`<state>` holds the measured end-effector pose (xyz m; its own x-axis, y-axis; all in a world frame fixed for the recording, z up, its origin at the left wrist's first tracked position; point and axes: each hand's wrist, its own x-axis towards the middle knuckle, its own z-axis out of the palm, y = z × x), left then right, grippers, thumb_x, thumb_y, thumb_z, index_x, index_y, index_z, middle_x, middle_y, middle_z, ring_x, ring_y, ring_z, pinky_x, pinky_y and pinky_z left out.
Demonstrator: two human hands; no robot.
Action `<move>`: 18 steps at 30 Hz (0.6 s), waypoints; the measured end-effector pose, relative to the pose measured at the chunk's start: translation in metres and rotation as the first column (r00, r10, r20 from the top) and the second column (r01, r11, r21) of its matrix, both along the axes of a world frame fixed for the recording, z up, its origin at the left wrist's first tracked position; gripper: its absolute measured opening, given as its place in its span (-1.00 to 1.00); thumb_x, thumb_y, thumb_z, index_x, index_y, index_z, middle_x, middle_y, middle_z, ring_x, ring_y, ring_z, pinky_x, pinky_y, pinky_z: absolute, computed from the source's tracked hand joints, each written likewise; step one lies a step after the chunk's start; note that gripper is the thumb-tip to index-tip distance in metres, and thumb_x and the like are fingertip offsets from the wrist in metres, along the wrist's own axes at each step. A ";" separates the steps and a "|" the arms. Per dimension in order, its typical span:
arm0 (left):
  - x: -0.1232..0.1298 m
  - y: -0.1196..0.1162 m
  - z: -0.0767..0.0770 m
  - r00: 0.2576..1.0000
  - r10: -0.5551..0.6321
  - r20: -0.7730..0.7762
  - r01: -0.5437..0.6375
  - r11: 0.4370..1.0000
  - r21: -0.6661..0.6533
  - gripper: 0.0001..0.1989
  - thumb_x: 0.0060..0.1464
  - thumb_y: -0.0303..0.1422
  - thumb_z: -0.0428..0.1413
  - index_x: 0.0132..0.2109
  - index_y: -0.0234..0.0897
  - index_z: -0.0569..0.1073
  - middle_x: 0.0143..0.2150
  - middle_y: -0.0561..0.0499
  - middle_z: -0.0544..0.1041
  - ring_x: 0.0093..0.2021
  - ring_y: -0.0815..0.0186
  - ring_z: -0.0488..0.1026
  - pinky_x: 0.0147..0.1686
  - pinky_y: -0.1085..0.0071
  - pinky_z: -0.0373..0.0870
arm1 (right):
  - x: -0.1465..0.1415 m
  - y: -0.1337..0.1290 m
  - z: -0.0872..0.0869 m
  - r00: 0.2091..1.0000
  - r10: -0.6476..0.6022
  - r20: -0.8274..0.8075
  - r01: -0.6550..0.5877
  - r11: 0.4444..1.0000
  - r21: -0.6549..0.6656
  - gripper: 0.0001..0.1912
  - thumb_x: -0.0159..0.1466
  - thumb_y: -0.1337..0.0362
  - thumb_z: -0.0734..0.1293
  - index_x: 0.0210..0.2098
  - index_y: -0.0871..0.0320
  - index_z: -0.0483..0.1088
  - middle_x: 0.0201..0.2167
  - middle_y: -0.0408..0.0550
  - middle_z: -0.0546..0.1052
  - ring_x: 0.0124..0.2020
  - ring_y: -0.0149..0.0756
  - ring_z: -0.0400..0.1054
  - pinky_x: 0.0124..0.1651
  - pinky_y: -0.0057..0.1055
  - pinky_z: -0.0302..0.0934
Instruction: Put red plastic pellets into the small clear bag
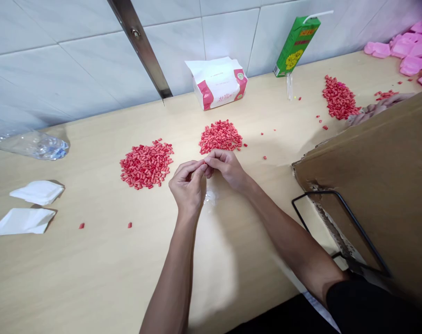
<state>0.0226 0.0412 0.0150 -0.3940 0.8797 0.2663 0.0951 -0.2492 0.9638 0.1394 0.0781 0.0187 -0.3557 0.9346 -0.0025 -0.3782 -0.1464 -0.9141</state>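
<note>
The left hand (188, 190) and the right hand (228, 169) meet above the pale wood-grain surface (92, 273), and their fingers (200, 168) are pressed together in a tight pinch. The fingers hide what they hold, so I cannot tell it exactly, but it may be one small red piece. This careful pinching seems to be the step in hand, and it calls for slow, exact fingers.

Just behind the hands lies a pile of small red tubes (220, 137), and I place the other things from this pile. To its left is a bigger red pile (146, 163), and farther left are two white paper sheets (37, 192) and a crushed plastic bottle (33, 146). To its right, nearer to the person, stands a cardboard box (374, 208) with a black wire frame (339, 229). Behind the pile is a tissue packet (216, 83). Farther to the right are a third red pile (339, 97), a green carton with a straw (296, 46), and a heap of pink pieces (407, 53).
</note>
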 end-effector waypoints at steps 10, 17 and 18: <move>-0.002 0.000 -0.001 1.000 0.019 -0.022 -0.019 0.999 -0.030 -0.93 -0.07 -0.41 0.30 -0.34 -0.21 0.64 -0.33 0.01 0.56 -0.28 0.37 0.50 -0.22 0.43 0.47 | 0.000 0.000 -0.001 1.000 0.013 0.023 -0.013 1.000 0.000 -0.56 0.11 -0.06 0.46 -0.51 0.21 0.35 -0.60 -0.13 0.45 -0.55 -0.42 0.31 -0.41 -0.45 0.28; -0.006 -0.001 -0.002 0.998 -0.045 -0.043 0.042 0.996 -0.075 -0.83 -0.06 -0.36 0.31 -0.24 -0.24 0.63 -0.27 -0.01 0.56 -0.25 0.33 0.52 -0.18 0.39 0.50 | 0.001 0.000 0.002 1.000 0.015 0.025 -0.015 1.000 -0.010 -0.56 0.09 -0.06 0.46 -0.52 0.20 0.36 -0.60 -0.14 0.44 -0.54 -0.42 0.30 -0.40 -0.44 0.27; -0.008 -0.001 -0.001 0.996 -0.074 -0.054 0.069 0.994 -0.083 -0.78 -0.06 -0.35 0.31 -0.19 -0.23 0.63 -0.26 -0.01 0.56 -0.25 0.33 0.52 -0.17 0.38 0.50 | 0.001 0.000 0.003 1.000 0.011 0.019 -0.010 1.000 -0.012 -0.56 0.09 -0.05 0.47 -0.52 0.20 0.36 -0.60 -0.15 0.43 -0.54 -0.43 0.30 -0.40 -0.45 0.27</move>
